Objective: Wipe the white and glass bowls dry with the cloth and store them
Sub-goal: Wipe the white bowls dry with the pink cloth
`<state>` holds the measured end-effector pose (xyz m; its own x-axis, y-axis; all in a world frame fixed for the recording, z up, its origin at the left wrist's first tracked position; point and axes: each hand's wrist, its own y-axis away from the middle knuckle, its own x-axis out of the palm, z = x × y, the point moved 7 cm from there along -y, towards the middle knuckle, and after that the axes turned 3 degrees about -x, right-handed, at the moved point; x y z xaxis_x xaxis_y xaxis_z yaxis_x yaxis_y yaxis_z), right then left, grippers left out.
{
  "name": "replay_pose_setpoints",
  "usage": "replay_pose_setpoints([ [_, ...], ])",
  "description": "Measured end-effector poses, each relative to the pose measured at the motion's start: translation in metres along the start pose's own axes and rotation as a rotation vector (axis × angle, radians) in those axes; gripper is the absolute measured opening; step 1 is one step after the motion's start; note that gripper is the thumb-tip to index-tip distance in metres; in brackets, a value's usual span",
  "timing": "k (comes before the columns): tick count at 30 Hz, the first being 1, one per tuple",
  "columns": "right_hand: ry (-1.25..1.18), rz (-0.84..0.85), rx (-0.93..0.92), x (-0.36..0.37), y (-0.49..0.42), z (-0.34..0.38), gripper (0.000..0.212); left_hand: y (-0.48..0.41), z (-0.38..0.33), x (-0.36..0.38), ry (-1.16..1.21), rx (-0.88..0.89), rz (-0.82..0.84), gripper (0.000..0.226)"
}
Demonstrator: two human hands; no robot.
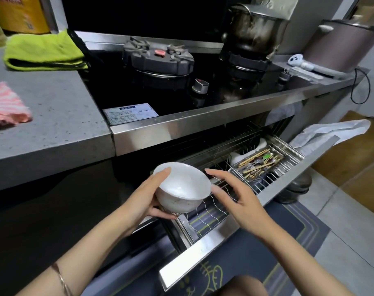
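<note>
While the left hand (pixel 146 200) cups it, the white bowl (pixel 182 190) gleams

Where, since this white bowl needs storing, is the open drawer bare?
The near end of the wire rack, between the drawer front and the cutlery basket, is bare. The far end is crowded with that basket and white dishes.

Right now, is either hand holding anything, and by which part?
The left hand grips the white bowl, thumb on its rim, fingers under its base. The right hand is open beside the bowl's rim and holds nothing.
</note>
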<state>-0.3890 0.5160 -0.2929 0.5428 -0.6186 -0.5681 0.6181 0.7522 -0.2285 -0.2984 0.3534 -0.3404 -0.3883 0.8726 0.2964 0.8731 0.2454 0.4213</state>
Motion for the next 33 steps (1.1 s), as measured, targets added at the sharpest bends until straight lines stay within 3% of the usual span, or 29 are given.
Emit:
replay_pose_setpoints([
  [3,0.102,0.166,-0.057,0.009,-0.013,0.008,0.035,-0.008,0.002,0.003,-0.101,-0.013,0.029,0.067],
  [6,-0.044,0.399,0.046,0.027,-0.024,0.000,0.017,-0.024,0.013,0.007,-0.153,-0.076,0.044,0.070],
  [8,-0.126,0.440,0.085,0.030,-0.033,-0.013,0.014,-0.036,0.024,0.007,-0.132,-0.144,0.029,0.077],
  [10,-0.256,0.401,0.196,0.028,-0.045,-0.038,0.016,-0.047,0.033,0.004,-0.167,-0.146,-0.030,0.081],
  [13,-0.300,0.317,0.391,0.026,-0.059,-0.080,0.020,-0.059,0.033,-0.005,-0.588,0.083,-0.180,0.063],
  [16,-0.382,0.167,0.642,0.035,-0.071,-0.127,0.016,-0.067,0.049,-0.007,-1.087,0.206,-0.166,0.099],
  [19,-0.445,0.092,0.816,0.053,-0.080,-0.161,0.010,-0.079,0.075,-0.015,-1.370,0.206,-0.144,0.127],
  [26,-0.512,0.162,0.945,0.100,-0.100,-0.187,0.011,-0.098,0.094,-0.030,-1.389,0.252,-0.246,0.146],
  [33,-0.509,0.171,0.991,0.134,-0.110,-0.198,0.015,-0.093,0.098,-0.035,-1.335,0.281,-0.348,0.127],
])
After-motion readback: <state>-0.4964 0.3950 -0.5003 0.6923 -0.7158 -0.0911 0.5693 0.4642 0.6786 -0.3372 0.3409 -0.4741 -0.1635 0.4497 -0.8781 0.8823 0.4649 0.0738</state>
